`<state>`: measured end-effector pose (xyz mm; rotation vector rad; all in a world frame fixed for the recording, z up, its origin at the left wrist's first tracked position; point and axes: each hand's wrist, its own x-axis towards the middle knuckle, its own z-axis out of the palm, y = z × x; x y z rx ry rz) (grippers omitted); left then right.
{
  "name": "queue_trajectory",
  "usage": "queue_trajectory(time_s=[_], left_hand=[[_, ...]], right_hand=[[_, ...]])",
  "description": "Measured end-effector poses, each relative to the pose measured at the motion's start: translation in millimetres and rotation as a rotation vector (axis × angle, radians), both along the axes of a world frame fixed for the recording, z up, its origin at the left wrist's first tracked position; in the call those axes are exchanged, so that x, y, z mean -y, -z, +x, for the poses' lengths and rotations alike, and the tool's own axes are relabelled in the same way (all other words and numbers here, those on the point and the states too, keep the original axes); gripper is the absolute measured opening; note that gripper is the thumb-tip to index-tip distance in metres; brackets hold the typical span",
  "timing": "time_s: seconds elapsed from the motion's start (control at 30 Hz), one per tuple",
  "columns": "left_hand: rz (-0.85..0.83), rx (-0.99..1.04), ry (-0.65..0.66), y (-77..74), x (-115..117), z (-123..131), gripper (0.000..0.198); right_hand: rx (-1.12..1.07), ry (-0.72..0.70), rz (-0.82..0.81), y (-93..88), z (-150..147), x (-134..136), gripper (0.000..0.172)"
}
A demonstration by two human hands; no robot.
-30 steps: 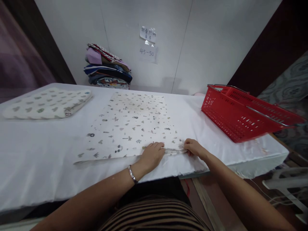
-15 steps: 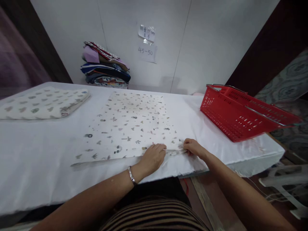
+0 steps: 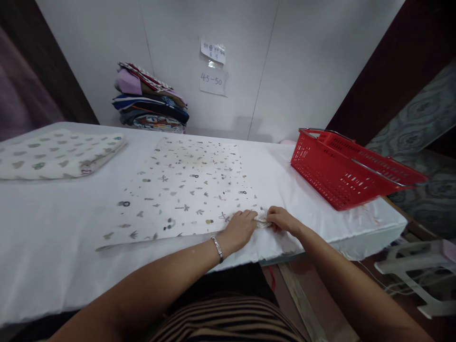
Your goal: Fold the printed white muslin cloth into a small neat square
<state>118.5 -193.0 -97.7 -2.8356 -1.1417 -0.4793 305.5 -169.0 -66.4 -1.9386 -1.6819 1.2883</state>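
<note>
Two hands at the near right corner of a printed cloth on a white surface.

The white-covered surface (image 3: 53,247) fills the scene. A printed cloth (image 3: 185,190) lies flat across its middle, running from the far side to the near edge. A red basket (image 3: 338,175) sits tilted at the right end, and a folded cloth (image 3: 57,154) lies at the far left. A stack of fabrics (image 3: 151,97) stands against the far wall. The left hand (image 3: 241,229), with a bracelet (image 3: 217,248) on its wrist, and the right hand (image 3: 282,219) meet at the printed cloth's near right corner. Each grip is closed on the bunched edge there.
</note>
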Motion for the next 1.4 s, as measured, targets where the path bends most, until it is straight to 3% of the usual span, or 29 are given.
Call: queue_trajectory(time_s=[0.37, 0.63, 0.97, 1.23, 1.4], left_hand=[[-0.063, 0.174, 0.040, 4.2, 2.2, 8.3, 0.023], [-0.074, 0.184, 0.026, -0.2, 2.7, 10.9, 0.018], [-0.036, 0.190, 0.039, 8.7, 0.8, 15.4, 0.023], [-0.139, 0.138, 0.048, -6.5, 8.2, -11.0, 0.017], [-0.167, 0.156, -0.100, -11.1, 11.2, -34.4, 0.010]], right_hand=[[0.025, -0.010, 0.025, -5.8, -3.5, 2.3, 0.009], [0.030, 0.000, 0.027, -6.8, -2.6, 2.2, 0.005], [0.041, 0.001, 0.030, -7.9, -4.4, 2.9, 0.011], [0.026, 0.019, 0.034, -5.0, -2.9, 3.7, 0.010], [0.028, 0.016, 0.030, -5.5, -1.9, 5.0, 0.010]])
